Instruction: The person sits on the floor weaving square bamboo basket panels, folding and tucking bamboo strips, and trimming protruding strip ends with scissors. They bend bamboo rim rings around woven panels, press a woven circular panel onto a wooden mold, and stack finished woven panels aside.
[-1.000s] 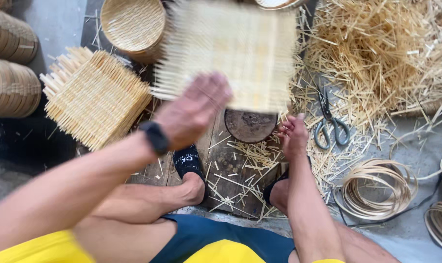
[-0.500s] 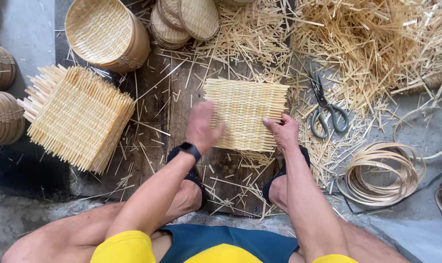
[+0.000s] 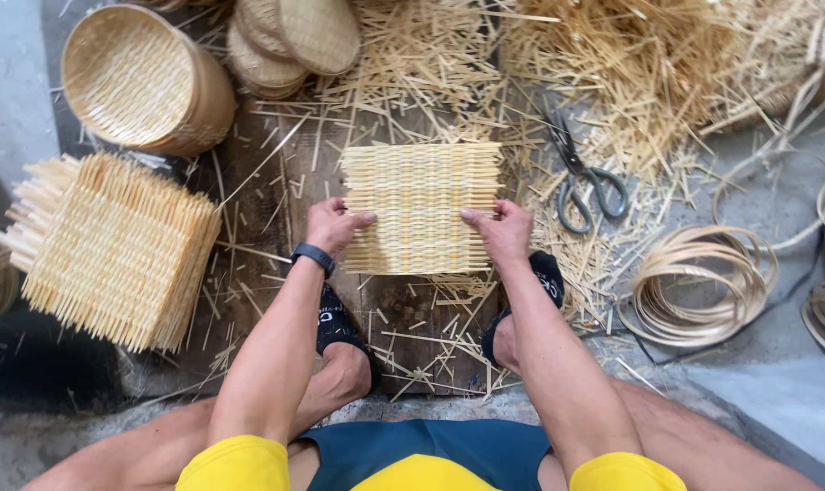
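Woven mat [image 3: 421,207], a square of pale bamboo strips with loose ends sticking out at its edges, lies flat on a dark wooden board [image 3: 267,173] between the person's feet and a litter of cut splints. Left hand [image 3: 332,225] rests at the mat's lower left edge, fingers laid over the weave and thumb at the border, a light grip rather than a closed fist; a black watch [image 3: 313,256] sits on that wrist. Right hand [image 3: 499,232] meets the mat's lower right edge in the same way, fingertips pressing on top of the strips, palm just off the side. Whether either thumb is tucked under the mat I cannot tell. Black slippers [image 3: 340,327] show below the mat, one beside each forearm. To the left, well apart from the hands, stands a stack [image 3: 112,250] of similar square mats, slightly skewed. Above it a round basket [image 3: 144,80] lies tilted, and near that a pile of shallow woven lids [image 3: 294,41]. Scissors [image 3: 585,177] with grey handles lie just right of the mat among the offcuts, blades pointing away. Further right a coil [image 3: 699,282] of thin bamboo hoops rests on the grey floor, and a heap of straw-like scraps [image 3: 649,64] fills the upper right
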The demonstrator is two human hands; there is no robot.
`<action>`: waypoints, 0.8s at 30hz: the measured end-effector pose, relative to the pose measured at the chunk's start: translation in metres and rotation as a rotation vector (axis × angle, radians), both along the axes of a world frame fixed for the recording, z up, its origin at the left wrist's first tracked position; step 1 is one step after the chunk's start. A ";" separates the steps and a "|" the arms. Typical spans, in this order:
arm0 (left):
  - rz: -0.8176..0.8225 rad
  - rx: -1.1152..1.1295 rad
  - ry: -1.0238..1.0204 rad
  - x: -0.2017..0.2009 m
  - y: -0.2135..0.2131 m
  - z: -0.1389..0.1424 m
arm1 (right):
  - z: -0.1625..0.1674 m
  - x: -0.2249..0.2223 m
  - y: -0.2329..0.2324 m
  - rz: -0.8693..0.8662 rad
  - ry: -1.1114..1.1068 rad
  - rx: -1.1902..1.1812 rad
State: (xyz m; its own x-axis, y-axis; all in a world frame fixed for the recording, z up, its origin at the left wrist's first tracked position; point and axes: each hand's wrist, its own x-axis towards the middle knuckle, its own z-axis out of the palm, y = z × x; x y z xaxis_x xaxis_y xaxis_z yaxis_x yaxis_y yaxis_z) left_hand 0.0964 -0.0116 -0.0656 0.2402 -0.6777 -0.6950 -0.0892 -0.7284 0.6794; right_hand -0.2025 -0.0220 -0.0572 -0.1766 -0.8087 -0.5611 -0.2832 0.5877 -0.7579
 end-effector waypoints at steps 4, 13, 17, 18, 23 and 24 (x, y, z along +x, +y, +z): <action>-0.123 0.015 -0.223 -0.001 0.007 -0.002 | -0.017 -0.006 0.007 -0.011 0.038 -0.170; 0.183 -0.022 -0.107 -0.001 0.024 0.018 | 0.001 -0.254 0.018 -0.762 0.609 -0.319; 0.293 -0.044 -0.204 0.013 0.020 0.017 | 0.003 -0.308 0.079 -0.972 0.512 0.420; 0.319 -0.045 -0.231 0.018 0.019 0.013 | -0.004 -0.307 0.089 -0.841 0.671 0.414; 0.440 -0.275 -0.265 0.048 0.018 0.001 | -0.035 -0.283 0.072 -0.510 0.744 0.023; 0.446 -0.318 -0.296 0.053 0.019 0.001 | -0.036 -0.279 0.064 -0.493 0.716 0.047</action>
State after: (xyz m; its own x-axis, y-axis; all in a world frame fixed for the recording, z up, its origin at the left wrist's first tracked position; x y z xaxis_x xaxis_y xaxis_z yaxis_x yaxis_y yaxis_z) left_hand 0.1490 0.0079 -0.0643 0.6994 -0.6308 -0.3361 -0.0413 -0.5051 0.8620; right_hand -0.4810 0.0420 -0.0928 -0.8238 -0.5257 -0.2122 -0.3874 0.7953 -0.4663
